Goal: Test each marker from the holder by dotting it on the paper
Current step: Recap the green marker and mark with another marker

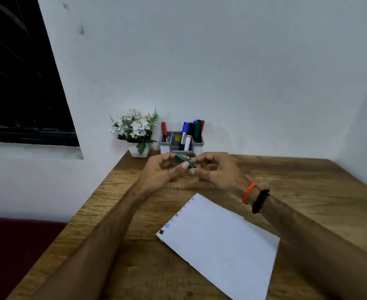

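Head view:
Left hand: raised above the table, fingers curled round one end of the green marker.
Right hand: fingertips pinch the marker's other end; orange and black bands on the wrist.
Green marker: held between both hands, just in front of the holder.
Holder: grey, against the wall, red, blue, black and green markers upright inside.
Paper: flat on the table, nearer the person, faint dots along its left edge.
Flower pot: left of holder.
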`<state>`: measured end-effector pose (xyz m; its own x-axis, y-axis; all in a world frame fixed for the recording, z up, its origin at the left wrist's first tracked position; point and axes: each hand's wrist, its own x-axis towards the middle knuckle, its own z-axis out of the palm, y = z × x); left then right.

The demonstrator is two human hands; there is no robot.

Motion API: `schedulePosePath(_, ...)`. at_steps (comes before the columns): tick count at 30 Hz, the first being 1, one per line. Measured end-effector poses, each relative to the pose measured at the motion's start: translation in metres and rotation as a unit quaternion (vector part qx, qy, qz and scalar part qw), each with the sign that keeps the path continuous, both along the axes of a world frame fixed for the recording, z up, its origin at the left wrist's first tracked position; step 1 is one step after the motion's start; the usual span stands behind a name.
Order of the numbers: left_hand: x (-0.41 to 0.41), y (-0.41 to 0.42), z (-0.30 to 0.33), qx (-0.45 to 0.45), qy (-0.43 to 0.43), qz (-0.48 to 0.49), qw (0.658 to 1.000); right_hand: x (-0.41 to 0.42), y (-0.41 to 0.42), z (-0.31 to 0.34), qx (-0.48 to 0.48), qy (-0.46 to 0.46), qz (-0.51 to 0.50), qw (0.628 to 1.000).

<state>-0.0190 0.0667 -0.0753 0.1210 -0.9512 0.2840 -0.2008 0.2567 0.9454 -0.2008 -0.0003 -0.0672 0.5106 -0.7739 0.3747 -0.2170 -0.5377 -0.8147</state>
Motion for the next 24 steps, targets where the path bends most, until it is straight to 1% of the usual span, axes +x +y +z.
schedulePosePath(3,-0.008,0.004,-0.004,-0.004,-0.067,-0.024,0.997,-0.018,0.013,-0.012,0.021,0.007,0.01,1.0)
schedulePosePath(5,-0.014,0.004,-0.009,-0.004,-0.088,-0.03,0.996,-0.026,0.015,-0.018,0.03,0.018,0.009,0.999)
schedulePosePath(10,-0.013,0.003,-0.012,0.001,-0.067,-0.026,0.997,-0.039,0.007,-0.016,0.028,0.064,0.03,0.997)
schedulePosePath(12,-0.008,0.003,-0.011,0.014,-0.067,-0.017,0.998,-0.041,0.003,-0.016,0.034,0.061,0.024,0.997)
schedulePosePath(15,-0.005,0.002,-0.011,0.037,-0.088,-0.033,0.995,-0.041,0.003,-0.016,0.075,0.004,0.031,0.997)
schedulePosePath(17,-0.008,0.003,-0.012,0.047,-0.12,-0.056,0.99,-0.039,0.005,-0.016,0.114,-0.043,0.046,0.991)
schedulePosePath(19,-0.014,0.004,-0.014,0.047,-0.153,-0.082,0.984,-0.037,0.006,-0.018,0.15,-0.069,0.062,0.984)
schedulePosePath(21,-0.02,0.004,-0.016,0.033,-0.199,-0.081,0.976,-0.035,0.008,-0.02,0.173,-0.085,0.073,0.978)
schedulePosePath(24,-0.023,0.002,-0.02,-0.021,-0.251,-0.055,0.966,-0.029,0.012,-0.022,0.213,-0.117,0.094,0.965)
